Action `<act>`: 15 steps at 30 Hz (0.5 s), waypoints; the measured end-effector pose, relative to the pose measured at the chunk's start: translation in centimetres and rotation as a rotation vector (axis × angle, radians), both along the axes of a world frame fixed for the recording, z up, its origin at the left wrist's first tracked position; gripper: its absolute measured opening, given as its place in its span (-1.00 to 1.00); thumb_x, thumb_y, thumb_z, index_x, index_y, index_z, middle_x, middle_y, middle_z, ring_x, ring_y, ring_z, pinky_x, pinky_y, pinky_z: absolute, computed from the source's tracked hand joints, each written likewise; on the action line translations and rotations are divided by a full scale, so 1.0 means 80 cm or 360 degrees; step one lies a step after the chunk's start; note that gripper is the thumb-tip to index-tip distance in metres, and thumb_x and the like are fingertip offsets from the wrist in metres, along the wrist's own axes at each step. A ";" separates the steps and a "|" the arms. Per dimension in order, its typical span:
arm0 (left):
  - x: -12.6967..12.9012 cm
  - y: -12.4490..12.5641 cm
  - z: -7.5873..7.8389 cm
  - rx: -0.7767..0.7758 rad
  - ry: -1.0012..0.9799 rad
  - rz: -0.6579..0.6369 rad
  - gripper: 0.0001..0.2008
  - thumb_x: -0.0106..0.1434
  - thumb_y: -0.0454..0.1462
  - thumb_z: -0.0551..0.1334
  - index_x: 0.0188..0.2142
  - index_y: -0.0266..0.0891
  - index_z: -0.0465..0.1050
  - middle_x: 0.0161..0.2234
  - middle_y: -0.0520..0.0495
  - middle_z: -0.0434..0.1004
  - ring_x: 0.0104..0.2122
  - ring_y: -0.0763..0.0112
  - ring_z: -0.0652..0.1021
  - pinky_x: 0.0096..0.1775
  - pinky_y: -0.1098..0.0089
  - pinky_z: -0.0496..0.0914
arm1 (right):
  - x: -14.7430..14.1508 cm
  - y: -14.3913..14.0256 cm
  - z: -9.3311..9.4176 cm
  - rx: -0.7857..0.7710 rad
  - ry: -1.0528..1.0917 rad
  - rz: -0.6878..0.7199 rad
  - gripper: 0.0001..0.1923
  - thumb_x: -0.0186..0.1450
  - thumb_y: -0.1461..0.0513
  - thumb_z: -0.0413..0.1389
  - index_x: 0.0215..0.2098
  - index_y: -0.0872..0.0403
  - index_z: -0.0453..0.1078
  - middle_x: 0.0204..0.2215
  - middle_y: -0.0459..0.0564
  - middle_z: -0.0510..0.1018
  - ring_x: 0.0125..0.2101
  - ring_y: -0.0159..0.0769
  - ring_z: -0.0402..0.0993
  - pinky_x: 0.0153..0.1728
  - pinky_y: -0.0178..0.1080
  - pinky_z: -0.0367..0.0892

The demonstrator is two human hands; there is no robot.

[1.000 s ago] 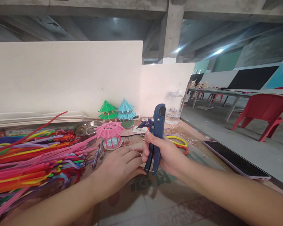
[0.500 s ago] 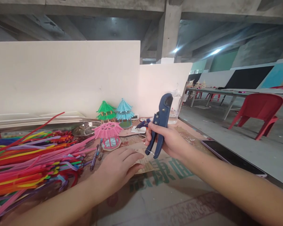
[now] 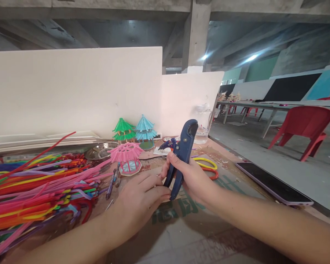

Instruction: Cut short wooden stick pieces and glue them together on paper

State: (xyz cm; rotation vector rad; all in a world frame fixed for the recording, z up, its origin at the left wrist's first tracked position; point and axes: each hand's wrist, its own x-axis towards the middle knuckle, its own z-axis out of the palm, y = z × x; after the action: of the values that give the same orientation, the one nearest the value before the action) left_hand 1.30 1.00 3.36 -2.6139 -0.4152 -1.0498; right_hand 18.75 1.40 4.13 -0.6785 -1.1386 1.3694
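With our right hand [image 3: 194,176] we are gripping a dark blue cutter [image 3: 185,146], fingers wrapping around it below its thick upper end, which is tilting slightly rightward. Our left hand [image 3: 143,194] is bringing its fingertips close together at the cutter's lower end; whether they are pinching anything, we cannot tell. Beneath both hands, a printed cardboard sheet [image 3: 209,234] is lying flat. Just beyond, a pink pavilion model [image 3: 126,152] is standing upright, and a green model [image 3: 123,126] and a light blue model [image 3: 145,128] are standing behind it. On our left, coloured pipe cleaners [image 3: 38,190] are lying heaped near a metal dish [image 3: 103,148]. On our right, a yellow loop [image 3: 206,159] and a red loop [image 3: 213,177] are showing past our hand, and a phone [image 3: 273,183] is lying farther out. A red chair [image 3: 308,121] is standing well apart.
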 end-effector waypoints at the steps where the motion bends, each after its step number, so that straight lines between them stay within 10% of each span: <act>1: 0.000 -0.001 0.000 0.0006 0.0001 -0.0022 -0.88 0.37 -0.37 0.14 -0.22 -0.20 0.46 -0.35 -0.03 0.55 -0.25 0.38 0.56 -0.22 0.41 0.49 | 0.000 -0.001 -0.001 0.0001 -0.0012 0.0006 -0.48 0.04 -0.19 0.29 -0.57 0.09 0.38 -0.63 -0.08 0.51 -0.56 -0.36 0.42 -0.50 -0.31 0.34; 8: -0.004 -0.005 0.007 -0.0062 -0.0014 0.0100 -0.82 0.39 -0.39 0.02 -0.25 -0.19 0.37 -0.30 -0.07 0.51 -0.30 0.38 0.52 -0.26 0.40 0.44 | 0.025 0.031 0.016 0.0116 -0.0113 -0.0072 -0.45 -0.03 -0.18 0.33 -0.53 0.05 0.28 -0.69 -0.19 0.40 -0.63 -0.37 0.40 -0.52 -0.28 0.41; 15: -0.024 0.038 -0.017 -0.0533 0.0376 0.0570 -0.68 0.42 -0.21 -0.05 -0.29 -0.21 0.44 -0.23 -0.16 0.56 -0.22 0.20 0.55 -0.17 0.17 0.47 | 0.153 0.124 0.030 0.0127 -0.1038 -0.1310 -0.59 0.26 -0.13 0.09 -0.29 0.03 0.21 -0.61 -0.18 0.39 -0.64 -0.35 0.37 -0.55 -0.27 0.38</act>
State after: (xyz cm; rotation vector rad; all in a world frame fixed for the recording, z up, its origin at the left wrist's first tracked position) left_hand -0.64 4.03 2.03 -2.7525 -1.0300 -0.5878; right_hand 30.99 11.35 6.55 -1.4023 -1.1858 0.3954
